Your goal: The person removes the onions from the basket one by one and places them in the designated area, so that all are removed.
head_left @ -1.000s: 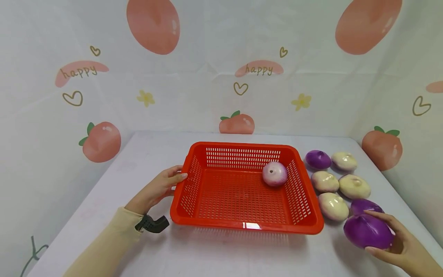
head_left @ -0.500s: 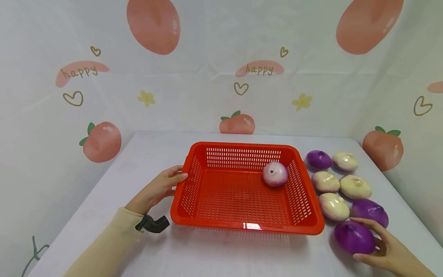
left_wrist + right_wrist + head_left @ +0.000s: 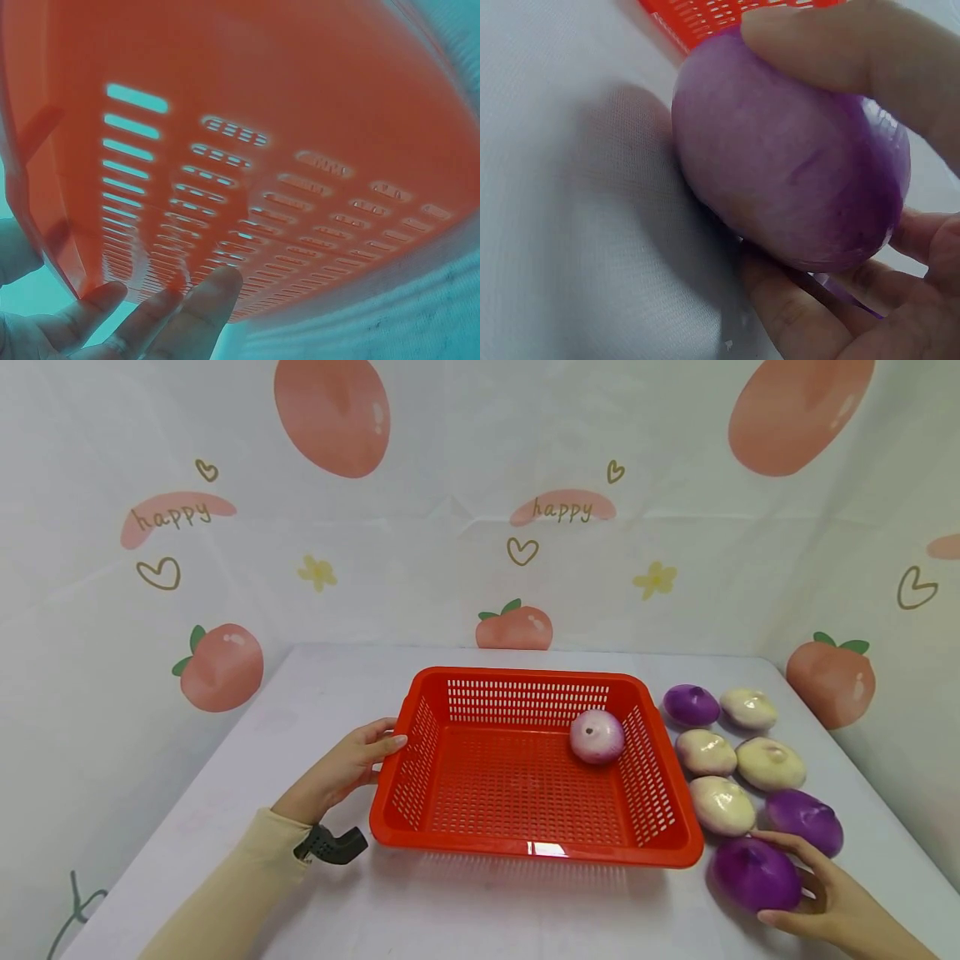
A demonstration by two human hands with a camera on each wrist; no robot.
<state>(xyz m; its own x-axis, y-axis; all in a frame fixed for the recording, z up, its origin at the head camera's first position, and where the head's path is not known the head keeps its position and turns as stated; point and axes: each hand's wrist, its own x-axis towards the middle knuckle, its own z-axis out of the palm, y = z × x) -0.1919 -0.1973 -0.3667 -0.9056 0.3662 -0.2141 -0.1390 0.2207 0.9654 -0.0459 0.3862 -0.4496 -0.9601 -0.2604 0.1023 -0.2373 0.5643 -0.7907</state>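
My left hand [image 3: 341, 772] holds the left rim of a red plastic basket [image 3: 536, 852], thumb on the rim and fingers against the slotted outer wall, as the left wrist view shows. Inside the basket, near its right wall, sits a pale pinkish onion [image 3: 597, 739]. My right hand [image 3: 832, 893] grips a deep purple onion [image 3: 753, 875] between thumb and fingers, low over the table to the right of the basket's front corner. Seen from the right wrist, the onion's [image 3: 780, 165] underside is paler.
Right of the basket lie a purple onion [image 3: 804, 821] beside my right hand, another purple onion [image 3: 690, 705] at the back, and several whitish onions [image 3: 770, 763] between them. A white sheet printed with peaches hangs behind the white table [image 3: 480, 918].
My right hand has carried the purple onion left and down, uncovering the other purple onion behind it. The left hand and basket have stayed in place.
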